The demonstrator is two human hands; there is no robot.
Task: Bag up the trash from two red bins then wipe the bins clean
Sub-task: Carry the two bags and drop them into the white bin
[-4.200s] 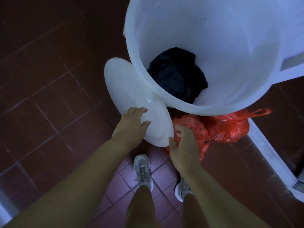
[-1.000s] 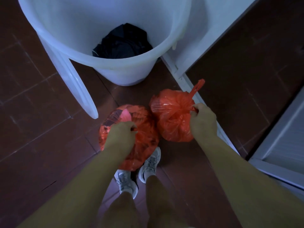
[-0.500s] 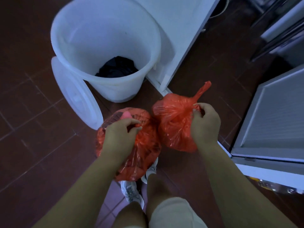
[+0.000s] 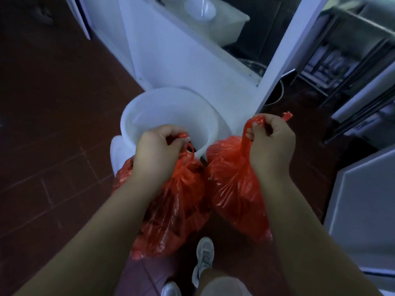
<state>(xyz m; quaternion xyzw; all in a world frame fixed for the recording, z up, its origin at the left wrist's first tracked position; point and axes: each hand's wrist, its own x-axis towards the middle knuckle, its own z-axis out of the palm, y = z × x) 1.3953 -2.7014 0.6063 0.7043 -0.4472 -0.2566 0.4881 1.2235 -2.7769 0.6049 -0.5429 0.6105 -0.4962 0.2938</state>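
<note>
The left grip (image 4: 158, 150) is curling tight round the left red bag's (image 4: 177, 210) tied neck, and the right grip (image 4: 270, 142) is clenching the right red bag's (image 4: 233, 189) handle. Both bags are hanging beside the white bucket (image 4: 136, 116). Bagging is seemingly finishing; next is calling for setting them down, then wiping.

The left red bag (image 4: 175, 210) and the right red bag (image 4: 235, 189) hang side by side, full and crinkly, tops bunched.

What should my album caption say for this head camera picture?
Left hand and right hand each hold a red bag.
</note>
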